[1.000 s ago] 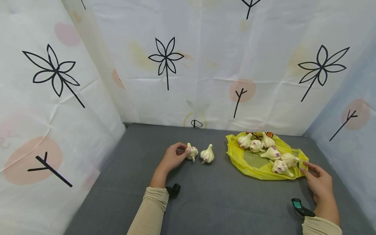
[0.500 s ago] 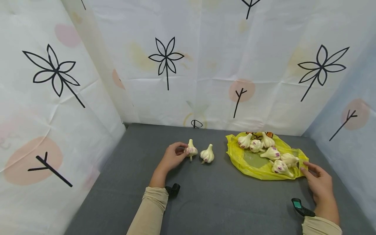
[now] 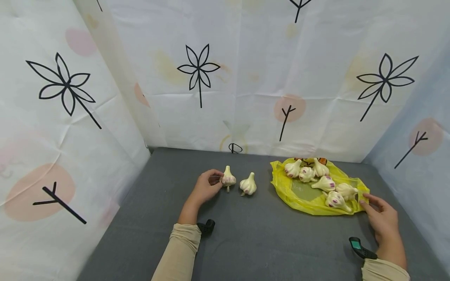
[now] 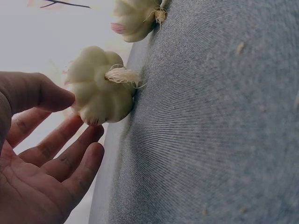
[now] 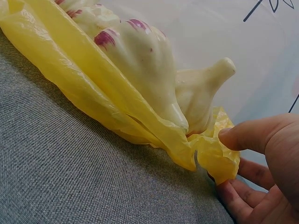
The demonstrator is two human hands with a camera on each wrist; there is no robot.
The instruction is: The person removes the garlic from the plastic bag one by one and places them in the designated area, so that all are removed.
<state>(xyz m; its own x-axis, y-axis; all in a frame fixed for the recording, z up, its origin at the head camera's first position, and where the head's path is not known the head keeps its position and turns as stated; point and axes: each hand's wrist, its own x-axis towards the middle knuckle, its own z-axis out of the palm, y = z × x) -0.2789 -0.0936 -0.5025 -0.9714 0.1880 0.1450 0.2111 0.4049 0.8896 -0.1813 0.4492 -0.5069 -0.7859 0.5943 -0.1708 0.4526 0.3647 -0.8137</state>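
A garlic bulb (image 3: 228, 177) stands stem-up on the grey table, its pale roots showing in the left wrist view. My left hand (image 3: 207, 184) is at its left side, fingers loosely spread, with the thumb tip (image 4: 65, 100) and fingertips right at the bulb's edge. Just to the right, a second garlic bulb (image 3: 248, 184) leans slightly. At the right, my right hand (image 3: 383, 218) pinches the edge of a yellow plastic bag (image 3: 295, 206) between thumb and fingers. Several garlic bulbs (image 3: 324, 183) with purple marks lie on the spread bag.
The grey table (image 3: 267, 242) meets a patterned white cloth backdrop (image 3: 246, 117) at the back and both sides. A black wrist device (image 3: 207, 226) sits on the left wrist, another device (image 3: 362, 249) on the right.
The left bulb has turned from tilted to upright, stem up. My left hand has eased slightly left, its thumb drawing back to the bulb's edge. The right hand and bag have not moved.
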